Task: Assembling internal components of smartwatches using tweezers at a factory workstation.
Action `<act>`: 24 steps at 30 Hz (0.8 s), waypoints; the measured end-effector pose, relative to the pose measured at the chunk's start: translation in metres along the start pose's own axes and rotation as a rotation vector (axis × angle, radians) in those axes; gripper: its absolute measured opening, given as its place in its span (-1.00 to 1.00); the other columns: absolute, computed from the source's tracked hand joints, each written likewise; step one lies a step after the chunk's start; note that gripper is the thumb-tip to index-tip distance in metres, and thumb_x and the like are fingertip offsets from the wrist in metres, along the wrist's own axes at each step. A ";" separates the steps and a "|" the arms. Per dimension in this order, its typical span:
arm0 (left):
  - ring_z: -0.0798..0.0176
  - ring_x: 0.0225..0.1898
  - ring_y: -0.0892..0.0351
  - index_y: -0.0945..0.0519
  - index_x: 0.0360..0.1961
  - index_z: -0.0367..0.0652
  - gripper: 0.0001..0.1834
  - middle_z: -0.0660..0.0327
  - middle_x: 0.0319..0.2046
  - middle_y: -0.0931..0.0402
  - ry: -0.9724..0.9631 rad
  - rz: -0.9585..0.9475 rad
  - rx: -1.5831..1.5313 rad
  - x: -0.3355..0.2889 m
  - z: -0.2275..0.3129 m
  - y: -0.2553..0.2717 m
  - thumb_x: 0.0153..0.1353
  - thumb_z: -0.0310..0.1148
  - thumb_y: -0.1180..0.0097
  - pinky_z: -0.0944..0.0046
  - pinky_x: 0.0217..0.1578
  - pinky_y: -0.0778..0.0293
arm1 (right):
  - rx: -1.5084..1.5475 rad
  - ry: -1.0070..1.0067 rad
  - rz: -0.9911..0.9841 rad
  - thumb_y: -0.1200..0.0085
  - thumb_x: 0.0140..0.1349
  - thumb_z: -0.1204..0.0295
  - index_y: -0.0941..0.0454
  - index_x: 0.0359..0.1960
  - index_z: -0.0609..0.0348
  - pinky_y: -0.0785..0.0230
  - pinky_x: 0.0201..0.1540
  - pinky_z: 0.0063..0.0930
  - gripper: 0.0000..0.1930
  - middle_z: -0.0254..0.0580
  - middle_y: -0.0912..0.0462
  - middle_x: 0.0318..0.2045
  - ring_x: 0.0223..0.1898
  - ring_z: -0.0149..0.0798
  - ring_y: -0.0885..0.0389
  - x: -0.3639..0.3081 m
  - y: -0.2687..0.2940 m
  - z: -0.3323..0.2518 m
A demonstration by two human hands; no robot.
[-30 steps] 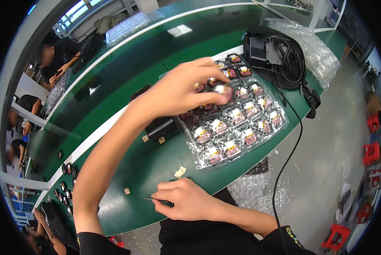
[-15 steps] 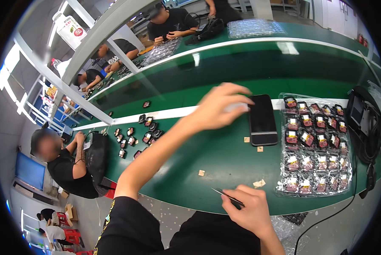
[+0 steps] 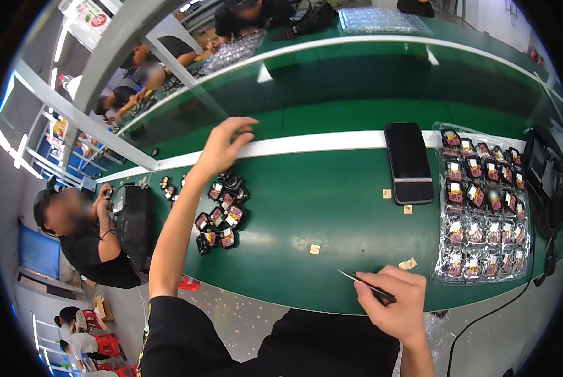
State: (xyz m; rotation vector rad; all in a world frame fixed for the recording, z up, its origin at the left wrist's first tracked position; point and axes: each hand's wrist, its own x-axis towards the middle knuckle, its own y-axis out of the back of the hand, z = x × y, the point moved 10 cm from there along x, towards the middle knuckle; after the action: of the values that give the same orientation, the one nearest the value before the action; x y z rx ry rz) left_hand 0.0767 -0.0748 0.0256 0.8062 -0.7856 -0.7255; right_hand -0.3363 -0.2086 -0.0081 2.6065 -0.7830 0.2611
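Observation:
My left hand (image 3: pixel 226 146) is raised over the left part of the green workbench, fingers curved and apart, with nothing visible in it. Close below it lies a cluster of small black, square-cased pieces (image 3: pixel 221 215) with pinkish and yellow-white faces. In my right hand (image 3: pixel 397 301), by the near edge of the bench, is a pair of dark tweezers (image 3: pixel 377 288), its thin metal tip pointing left and away from me. A clear plastic tray (image 3: pixel 436 251) at the right holds rows of similar black pieces. Left of that tray lies a black smartphone (image 3: pixel 410 160).
Small beige paper bits (image 3: pixel 314 249) are scattered on the bench (image 3: pixel 281 213). A black device with coiled cable (image 3: pixel 542 179) stands at the right edge. A seated co-worker (image 3: pixel 83 229) is at the left beside a black bag (image 3: pixel 135 220). A white rail (image 3: pixel 319 142) crosses the bench.
My left hand has swung left, from beside the smartphone to above the cluster of black pieces. My right hand still holds the tweezers. The whole view has shifted slightly.

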 end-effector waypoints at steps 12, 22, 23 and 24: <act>-0.04 0.15 -0.66 -0.75 0.14 -0.13 -0.61 0.13 0.10 -0.64 -0.391 -0.259 -0.034 -0.067 0.192 -0.072 0.30 -0.40 -0.47 0.02 0.10 -0.64 | 0.023 -0.027 0.072 -0.48 0.17 0.62 -0.89 -0.19 0.26 -0.11 -0.60 -0.55 -0.83 -0.34 -0.63 -0.59 -0.68 -0.55 -0.38 0.004 0.009 0.000; -0.07 0.10 -0.67 -0.64 0.14 -0.16 -0.50 0.10 0.06 -0.63 -0.382 -0.043 0.002 -0.016 0.209 -0.100 0.29 -0.15 -0.50 -0.01 0.02 -0.65 | 0.055 -0.039 0.052 -0.48 0.19 0.59 -0.88 -0.18 0.27 -0.13 -0.61 -0.52 -0.83 -0.34 -0.61 -0.59 -0.68 -0.53 -0.37 0.002 0.008 0.001; -0.09 0.13 -0.68 -0.65 0.17 -0.16 -0.51 0.08 0.12 -0.64 -0.389 -0.121 0.010 -0.010 0.209 -0.111 0.30 -0.19 -0.50 -0.02 0.06 -0.64 | 0.059 -0.021 0.053 -0.48 0.19 0.59 -0.88 -0.17 0.27 -0.12 -0.62 -0.52 -0.83 -0.33 -0.61 -0.59 -0.69 -0.52 -0.37 0.003 0.008 0.001; -0.12 0.16 -0.69 -0.67 0.20 -0.17 -0.51 0.06 0.18 -0.64 -0.394 -0.200 0.018 -0.008 0.209 -0.121 0.31 -0.24 -0.50 -0.03 0.10 -0.64 | 0.064 -0.002 0.054 -0.48 0.18 0.59 -0.88 -0.17 0.27 -0.12 -0.62 -0.52 -0.83 -0.33 -0.61 -0.59 -0.69 -0.51 -0.36 0.002 0.007 0.001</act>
State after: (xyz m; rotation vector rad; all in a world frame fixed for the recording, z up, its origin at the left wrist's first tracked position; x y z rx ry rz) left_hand -0.1303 -0.1996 0.0176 0.7744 -1.0748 -1.0773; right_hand -0.3385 -0.2158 -0.0056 2.6480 -0.8602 0.3031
